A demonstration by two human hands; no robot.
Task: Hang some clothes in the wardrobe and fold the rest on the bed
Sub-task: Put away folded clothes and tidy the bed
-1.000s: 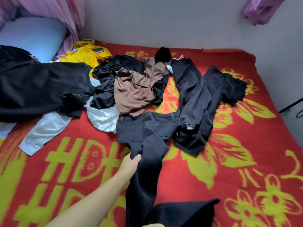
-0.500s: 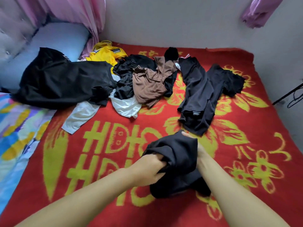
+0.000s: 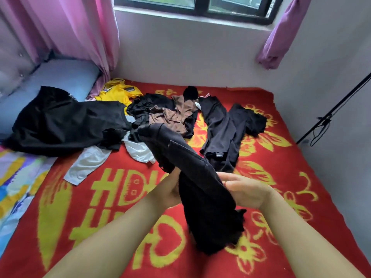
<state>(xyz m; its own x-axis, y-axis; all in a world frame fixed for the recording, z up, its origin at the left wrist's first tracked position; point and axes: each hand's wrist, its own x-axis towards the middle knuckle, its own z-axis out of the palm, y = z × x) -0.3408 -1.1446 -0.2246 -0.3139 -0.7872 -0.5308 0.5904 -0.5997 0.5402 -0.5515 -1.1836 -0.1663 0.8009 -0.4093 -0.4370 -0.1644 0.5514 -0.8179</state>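
Red blanket (image 3: 301, 227) with yellow flowers and letters covers the bed and fills the lower view. At ten o'clock lies a large black garment (image 3: 66, 125), spread flat and reaching onto a pale blue pillow (image 3: 66, 77). At one o'clock a pair of dark trousers (image 3: 222, 129) lies loosely folded on the blanket. Near the centre, held up above the bed, is a bunched pair of black trousers (image 3: 200, 189), running from eleven o'clock down toward five o'clock between the two hands. At twelve o'clock sits a mixed heap with a brown garment (image 3: 170, 117) on top of black pieces; a yellow shirt (image 3: 116, 93) lies at eleven o'clock beside it, and a white garment (image 3: 88, 163) trails out toward nine o'clock from under the black one. The left hand (image 3: 168, 191) grips the bunched trousers from the left, its fingers hidden in the cloth. The right hand (image 3: 245, 189) holds the same cloth from the right, thumb over the fabric and fingers lying fairly straight against it. Pink curtains (image 3: 76, 31) hang at ten o'clock below a dark-framed window (image 3: 200, 9).
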